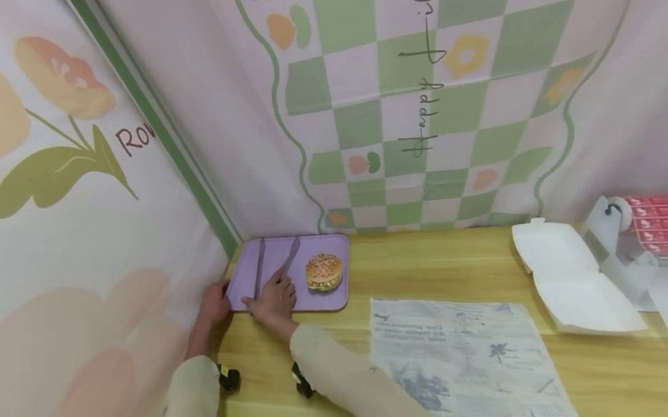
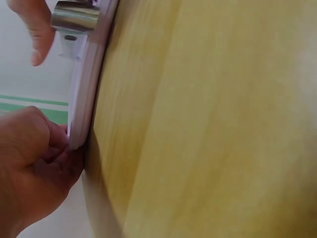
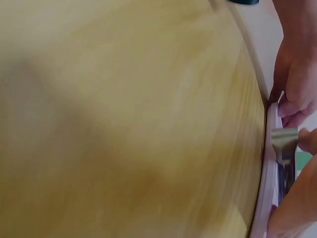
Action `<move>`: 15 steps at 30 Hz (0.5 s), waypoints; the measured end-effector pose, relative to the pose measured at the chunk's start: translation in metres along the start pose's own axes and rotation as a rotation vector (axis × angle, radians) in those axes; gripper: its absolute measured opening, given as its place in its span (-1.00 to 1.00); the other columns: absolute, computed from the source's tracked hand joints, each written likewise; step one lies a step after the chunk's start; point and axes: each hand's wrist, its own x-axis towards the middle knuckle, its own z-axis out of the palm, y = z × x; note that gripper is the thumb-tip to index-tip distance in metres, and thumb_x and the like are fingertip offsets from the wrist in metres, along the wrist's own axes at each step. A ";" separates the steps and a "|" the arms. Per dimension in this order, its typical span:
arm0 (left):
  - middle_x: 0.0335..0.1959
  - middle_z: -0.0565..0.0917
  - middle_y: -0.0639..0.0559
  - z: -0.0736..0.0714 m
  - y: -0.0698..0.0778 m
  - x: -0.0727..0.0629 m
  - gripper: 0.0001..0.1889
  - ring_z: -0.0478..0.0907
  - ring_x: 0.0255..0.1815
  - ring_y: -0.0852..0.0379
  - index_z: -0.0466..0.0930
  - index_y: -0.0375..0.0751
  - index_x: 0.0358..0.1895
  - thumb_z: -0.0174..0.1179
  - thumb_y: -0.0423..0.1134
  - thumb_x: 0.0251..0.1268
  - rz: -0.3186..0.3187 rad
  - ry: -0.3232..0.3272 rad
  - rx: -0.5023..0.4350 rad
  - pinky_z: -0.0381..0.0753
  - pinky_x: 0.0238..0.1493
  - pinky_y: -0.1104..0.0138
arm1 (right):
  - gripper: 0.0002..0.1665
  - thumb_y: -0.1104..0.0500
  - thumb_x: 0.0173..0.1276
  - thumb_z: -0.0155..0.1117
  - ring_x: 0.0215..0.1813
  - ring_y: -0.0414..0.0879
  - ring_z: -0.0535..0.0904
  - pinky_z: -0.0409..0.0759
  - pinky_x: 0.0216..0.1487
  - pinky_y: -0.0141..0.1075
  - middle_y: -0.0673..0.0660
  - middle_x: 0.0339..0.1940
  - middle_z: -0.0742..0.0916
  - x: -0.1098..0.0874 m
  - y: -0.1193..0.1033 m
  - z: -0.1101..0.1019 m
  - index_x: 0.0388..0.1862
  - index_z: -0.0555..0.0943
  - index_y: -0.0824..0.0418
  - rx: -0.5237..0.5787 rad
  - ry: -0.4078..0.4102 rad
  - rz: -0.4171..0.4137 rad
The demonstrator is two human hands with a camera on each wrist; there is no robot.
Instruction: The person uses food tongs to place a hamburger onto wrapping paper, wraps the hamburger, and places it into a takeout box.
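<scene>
Head view — left hand (image 1: 214, 305) curled round tray (image 1: 245, 274), right hand (image 1: 275, 300) over tongs (image 1: 260, 266) — grip unclear

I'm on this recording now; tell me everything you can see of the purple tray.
The purple tray is a shallow rectangle with rounded corners and a low raised rim, smooth and apparently plastic. It lies flat on the wood-look table, close to the printed backdrop. Metal tongs and a burger sit on it. The left hand grips its near left corner; the right hand is over its near edge.
</scene>
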 end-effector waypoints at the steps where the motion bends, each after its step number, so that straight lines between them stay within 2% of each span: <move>1: -0.02 0.60 -0.58 0.001 0.000 0.001 -0.52 0.53 0.07 -0.47 0.46 -0.68 0.12 -0.08 -0.64 0.05 -0.011 -0.003 -0.018 0.49 0.19 -0.19 | 0.42 -0.37 0.05 0.48 0.14 0.22 0.43 0.50 0.05 -0.01 0.38 0.13 0.49 0.000 0.000 0.002 0.59 0.00 0.37 0.003 0.018 0.010; 5: -0.03 0.60 -0.60 0.004 0.003 0.003 -0.50 0.54 0.05 -0.46 0.45 -0.71 0.11 -0.11 -0.66 -0.01 -0.016 0.007 -0.053 0.50 0.18 -0.18 | 0.34 -0.18 0.05 0.54 0.15 0.23 0.41 0.46 0.09 0.02 0.40 0.14 0.48 0.003 -0.001 0.005 0.58 0.04 0.39 0.024 0.066 0.033; 10: 0.05 0.55 -0.62 0.005 0.004 0.002 -0.47 0.49 0.15 -0.48 0.41 -0.72 0.16 -0.11 -0.67 0.00 -0.033 -0.021 -0.068 0.44 0.27 -0.18 | 0.24 0.12 -0.02 0.46 0.15 0.19 0.49 0.50 0.19 -0.01 0.39 0.16 0.52 0.008 0.003 0.006 0.58 0.04 0.40 -0.030 0.074 0.028; 13: 0.05 0.56 -0.61 0.004 0.003 0.002 -0.47 0.48 0.15 -0.48 0.41 -0.72 0.15 -0.12 -0.66 -0.01 -0.033 -0.019 -0.075 0.43 0.27 -0.19 | 0.23 0.21 -0.01 0.44 -0.07 0.13 0.61 0.65 -0.12 -0.08 0.39 0.17 0.53 0.008 0.005 0.001 0.59 0.01 0.39 0.011 0.046 -0.015; 15: 0.02 0.57 -0.60 0.003 0.002 0.002 -0.48 0.50 0.12 -0.47 0.44 -0.72 0.13 -0.12 -0.66 -0.02 -0.026 -0.004 -0.082 0.45 0.25 -0.19 | 0.22 0.24 0.00 0.41 -0.23 0.09 0.61 0.63 -0.35 -0.14 0.39 0.16 0.53 0.008 0.004 -0.005 0.59 -0.01 0.38 0.050 0.012 -0.052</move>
